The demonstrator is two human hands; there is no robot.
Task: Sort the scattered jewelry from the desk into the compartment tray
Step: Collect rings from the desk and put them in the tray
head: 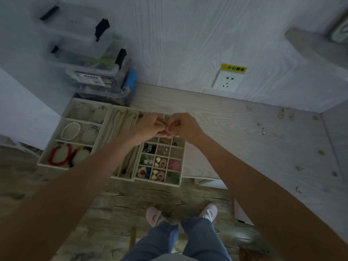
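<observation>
Both hands working a tiny piece above the tray

The left hand (148,127) and right hand (181,127) meet fingertip to fingertip, pinching a small jewelry piece (165,129) (too small to identify) over the compartment tray (180,162) at the surface's left end; next, likely a drop into a free cell.

- Both hands meet above the compartment tray (178,182), left hand (148,127) and right hand (185,127) with curled fingers (165,133) touching; anything pinched is too small to tell.
- Scattered jewelry (291,116) lies on the worktop (235,129), right.
- A bracelet tray (56,136) sits left, with a pearl bracelet (70,131).
</observation>
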